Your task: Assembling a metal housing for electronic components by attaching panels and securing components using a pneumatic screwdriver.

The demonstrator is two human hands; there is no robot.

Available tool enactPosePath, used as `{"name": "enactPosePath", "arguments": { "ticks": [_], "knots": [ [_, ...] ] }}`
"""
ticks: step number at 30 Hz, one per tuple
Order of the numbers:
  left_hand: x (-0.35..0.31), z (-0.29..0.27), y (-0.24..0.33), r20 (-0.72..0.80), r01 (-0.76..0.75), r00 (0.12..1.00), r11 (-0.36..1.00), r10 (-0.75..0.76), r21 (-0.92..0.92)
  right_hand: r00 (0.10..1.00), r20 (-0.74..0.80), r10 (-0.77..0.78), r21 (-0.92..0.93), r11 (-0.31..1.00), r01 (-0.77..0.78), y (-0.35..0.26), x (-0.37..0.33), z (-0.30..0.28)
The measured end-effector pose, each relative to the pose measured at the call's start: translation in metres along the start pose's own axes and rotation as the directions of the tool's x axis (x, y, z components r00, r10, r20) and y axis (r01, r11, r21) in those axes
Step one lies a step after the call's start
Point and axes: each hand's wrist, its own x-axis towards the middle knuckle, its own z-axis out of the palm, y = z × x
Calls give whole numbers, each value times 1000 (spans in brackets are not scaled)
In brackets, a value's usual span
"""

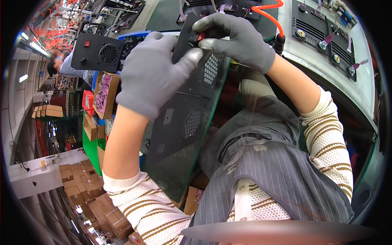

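Note:
A black metal panel with a grille of round holes is tilted up over the glass-topped bench. My left hand, in a grey glove, grips its left side, the thumb lying across its face. At the panel's upper part, a small red and black rocker switch sits between the thumb and fingers of my right hand, also gloved. Whether the switch is seated in its cutout is hidden by the fingers. Flat on the glass below lies a second black panel with a similar grille.
To the left stands a black panel fitted with a red switch and fan grille. Near it are a carton of purple-wrapped parts and a green bin. An orange coiled air hose hangs at the top. Black units line the right.

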Motion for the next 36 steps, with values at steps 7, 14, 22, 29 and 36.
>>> {"name": "enactPosePath", "arguments": {
  "ticks": [7,14,22,29,36],
  "knots": [
    [19,11,8,83,-2,996,955,-24,296,909,404,-100,-463,835,298,-21,35,-27],
    [16,18,5,-71,22,997,950,0,311,741,660,124,-721,383,578,-66,99,-24],
    [19,14,9,25,126,990,957,-137,262,712,614,340,-786,344,513,-77,106,-15],
    [6,-6,-18,68,235,970,972,-233,-30,849,528,-9,-755,452,475,-81,63,-25],
    [1,9,-13,-301,-9,954,1000,2,-23,805,565,-183,-647,506,570,-53,57,-13]
  ]
}}
